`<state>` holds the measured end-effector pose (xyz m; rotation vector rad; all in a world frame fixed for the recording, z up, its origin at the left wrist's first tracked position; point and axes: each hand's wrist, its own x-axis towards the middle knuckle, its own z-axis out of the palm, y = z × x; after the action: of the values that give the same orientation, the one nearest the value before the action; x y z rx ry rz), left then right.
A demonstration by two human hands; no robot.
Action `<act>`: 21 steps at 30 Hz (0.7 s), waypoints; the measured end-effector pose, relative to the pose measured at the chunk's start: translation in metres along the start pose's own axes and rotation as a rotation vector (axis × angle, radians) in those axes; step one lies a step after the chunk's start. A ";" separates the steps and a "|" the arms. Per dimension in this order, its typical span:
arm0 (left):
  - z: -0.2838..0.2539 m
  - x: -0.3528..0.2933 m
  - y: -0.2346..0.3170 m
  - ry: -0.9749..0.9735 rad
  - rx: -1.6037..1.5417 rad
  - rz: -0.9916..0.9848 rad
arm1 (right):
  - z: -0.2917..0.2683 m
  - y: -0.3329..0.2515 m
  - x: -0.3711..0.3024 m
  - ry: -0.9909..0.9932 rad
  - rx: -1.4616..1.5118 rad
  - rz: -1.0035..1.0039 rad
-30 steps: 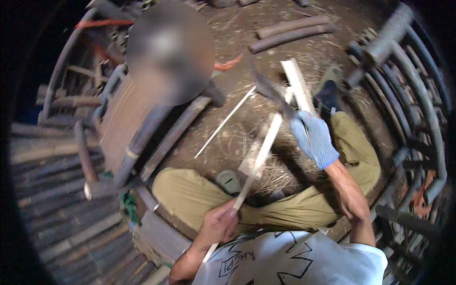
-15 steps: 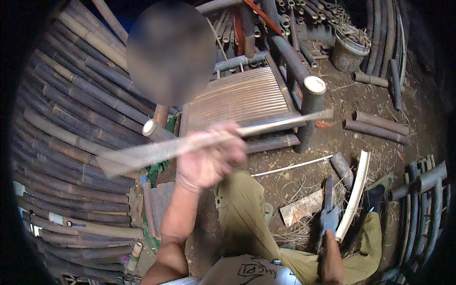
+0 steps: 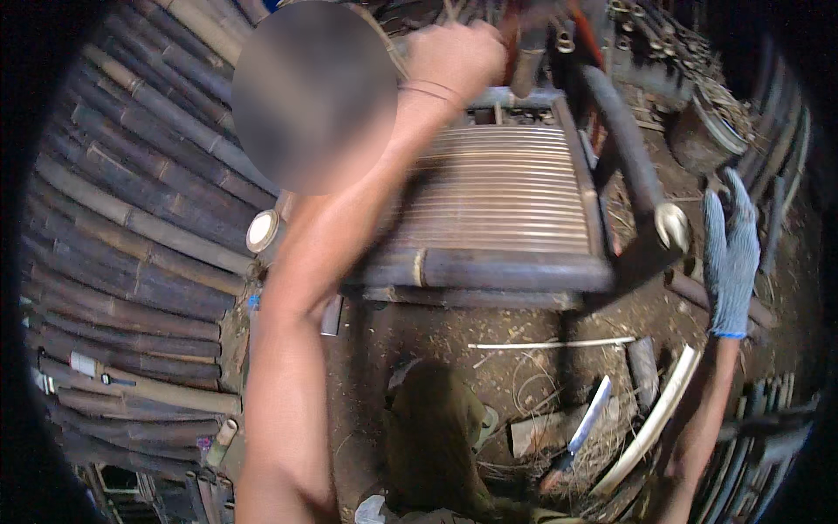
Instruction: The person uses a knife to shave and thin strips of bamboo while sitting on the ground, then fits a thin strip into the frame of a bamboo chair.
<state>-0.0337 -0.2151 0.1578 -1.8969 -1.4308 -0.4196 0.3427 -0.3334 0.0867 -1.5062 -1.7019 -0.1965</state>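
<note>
My left hand (image 3: pixel 458 59) is raised at the top, far side of a bamboo chair, its fingers closed. What it grips is hidden; a blurred brown bar shows at its right. Slats form the bamboo chair's seat (image 3: pixel 506 188), with a thick dark front rail (image 3: pixel 489 269) beneath my forearm. My right hand (image 3: pixel 731 258), in a grey glove with a blue cuff, is lifted to the right of the chair. Its fingers are stretched out and nothing shows in them. A long knife (image 3: pixel 591 412) lies on the ground among shavings, beside a pale curved bamboo strip (image 3: pixel 650 428).
Dark bamboo poles (image 3: pixel 131 227) are stacked all along the left. A bucket (image 3: pixel 705 135) of scraps stands at the far right. A thin white stick (image 3: pixel 550 344) and a short bamboo piece (image 3: pixel 643 371) lie before the chair. My knee (image 3: pixel 432 428) is at the lower middle.
My left hand has gone up and away from me; the pale slat it held is no longer clearly visible. My right hand has let go of the knife and risen.
</note>
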 end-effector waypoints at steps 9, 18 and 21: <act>0.162 -0.051 0.043 -0.170 -0.126 -0.047 | 0.059 -0.041 0.013 -0.327 0.115 0.039; 0.170 -0.055 0.040 -0.154 -0.112 -0.043 | 0.057 -0.042 0.023 -0.338 0.069 -0.031; 0.167 -0.049 0.043 -0.228 -0.134 -0.068 | 0.057 -0.044 0.024 -0.346 0.075 0.001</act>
<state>-0.0364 -0.1372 -0.0035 -2.0606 -1.6546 -0.3472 0.2789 -0.2928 0.0838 -1.5504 -1.9539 0.1360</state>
